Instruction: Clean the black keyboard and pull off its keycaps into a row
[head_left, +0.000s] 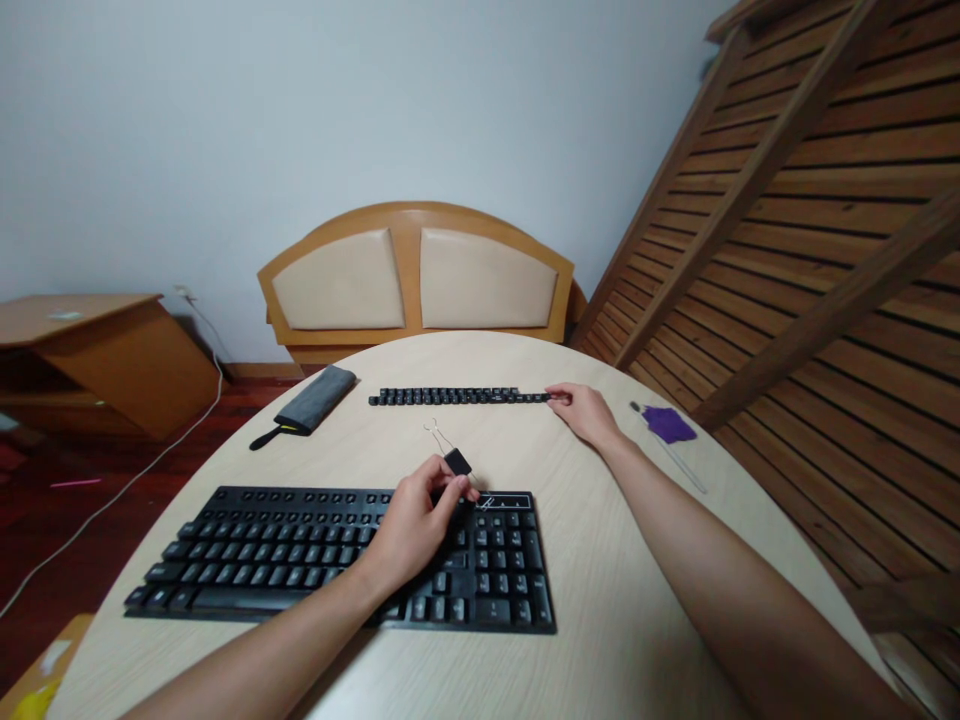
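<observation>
A black keyboard point(247, 598) lies across the near part of the table, its top rows bare of keycaps. Over its upper right part is my left hand point(411, 522), fingers closed on a wire keycap puller point(457, 461) with a black block handle. One pair of wire ends points away from me. Farther back, loose black keycaps point(450, 396) sit in two long rows. At their right end my right hand point(583, 412) pinches a small black keycap point(553, 396), partly hidden by the fingertips.
The round pale table point(592, 560) holds a grey pouch point(319, 398) at the left. On the right lie a purple cloth point(669, 424) and a thin brush point(686, 468). A headboard point(409, 265) stands behind; wooden slats point(795, 220) lean at the right.
</observation>
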